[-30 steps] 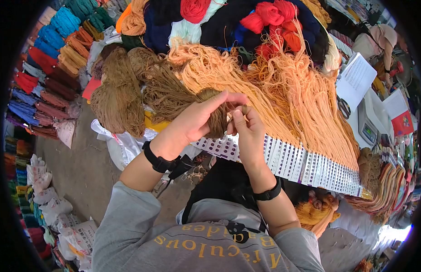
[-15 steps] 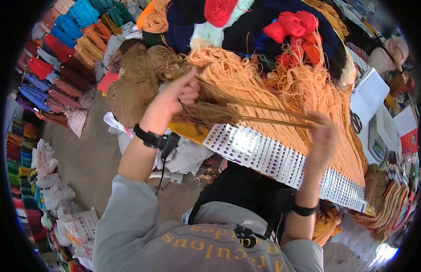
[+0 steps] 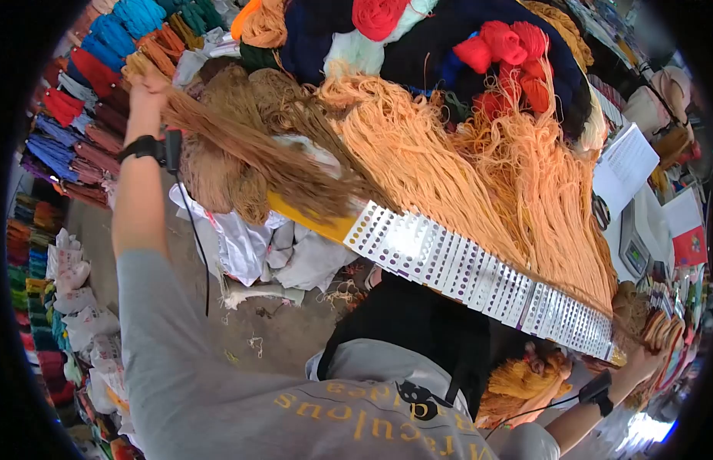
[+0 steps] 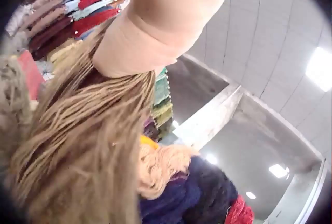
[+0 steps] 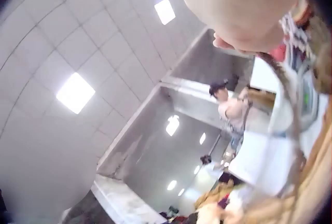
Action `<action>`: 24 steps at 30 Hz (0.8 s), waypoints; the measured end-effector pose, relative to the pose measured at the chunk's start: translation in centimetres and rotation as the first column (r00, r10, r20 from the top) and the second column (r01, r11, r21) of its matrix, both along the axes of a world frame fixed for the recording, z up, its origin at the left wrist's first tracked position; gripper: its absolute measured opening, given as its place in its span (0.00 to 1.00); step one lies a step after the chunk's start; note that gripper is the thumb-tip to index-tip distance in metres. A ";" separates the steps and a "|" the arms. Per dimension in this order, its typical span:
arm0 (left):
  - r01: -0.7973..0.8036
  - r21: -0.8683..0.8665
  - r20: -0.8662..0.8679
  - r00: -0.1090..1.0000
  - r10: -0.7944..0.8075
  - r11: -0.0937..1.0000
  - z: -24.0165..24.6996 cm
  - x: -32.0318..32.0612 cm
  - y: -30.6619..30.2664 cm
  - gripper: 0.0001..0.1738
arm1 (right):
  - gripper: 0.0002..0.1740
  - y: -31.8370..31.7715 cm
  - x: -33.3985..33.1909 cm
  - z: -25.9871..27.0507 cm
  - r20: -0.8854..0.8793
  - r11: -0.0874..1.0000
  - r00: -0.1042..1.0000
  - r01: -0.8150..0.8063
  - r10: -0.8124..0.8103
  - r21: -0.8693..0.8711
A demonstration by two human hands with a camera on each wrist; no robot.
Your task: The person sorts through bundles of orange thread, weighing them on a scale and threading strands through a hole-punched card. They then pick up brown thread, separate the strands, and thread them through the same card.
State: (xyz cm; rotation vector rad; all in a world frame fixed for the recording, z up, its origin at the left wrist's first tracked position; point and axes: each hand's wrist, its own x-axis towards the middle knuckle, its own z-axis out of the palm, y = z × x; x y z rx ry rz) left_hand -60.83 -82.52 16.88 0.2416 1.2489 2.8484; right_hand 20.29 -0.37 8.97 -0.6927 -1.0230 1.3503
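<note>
My left hand is raised at the upper left and grips the end of a brown yarn hank. In the left wrist view its strands fan down below the fist. Stretched out to the far right, my right hand pinches a thin brown yarn strand, which trails away from the fingers in the right wrist view. Between the hands, peach yarn covers the table, its ends lying along white sample cards with rows of dots. More brown hanks lie under the stretched one.
On the right stand a scale, papers and scissors. Red yarn lies at the back on dark yarn. Coloured hanks line the left side, and white bags hang below the table's near edge. Another person stands farther off.
My hands began close together on the brown yarn, then drew apart. The left has swung to the upper left with the hank, the right far out to the lower right.
</note>
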 end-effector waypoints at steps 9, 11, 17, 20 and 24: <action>0.544 -0.140 0.128 0.839 -0.530 0.827 -6.1 21.9 24.6 0.16 | 0.13 -25.5 -28.1 -5.2 0.705 0.741 0.636 -0.628 0.314 0.237; 0.698 -0.204 0.407 0.699 -0.588 0.687 -10.5 26.3 27.6 0.20 | 0.11 -29.4 -32.4 -9.4 0.652 0.658 0.474 -0.751 0.592 -0.051; 0.883 -0.160 0.804 0.376 -0.460 0.441 -17.2 31.8 30.6 0.23 | 0.10 -34.1 -39.0 -15.7 0.737 0.625 0.282 -0.744 0.614 -0.236; 0.882 -0.310 0.813 0.439 -0.383 0.355 -17.5 31.7 31.6 0.19 | 0.13 -34.7 -39.3 -15.5 0.839 0.710 0.264 -0.677 0.477 -0.191; 0.820 -0.480 0.708 0.572 -0.414 0.312 -18.7 31.3 33.3 0.14 | 0.13 -35.2 -39.5 -15.0 0.860 0.773 0.289 -0.610 0.420 -0.173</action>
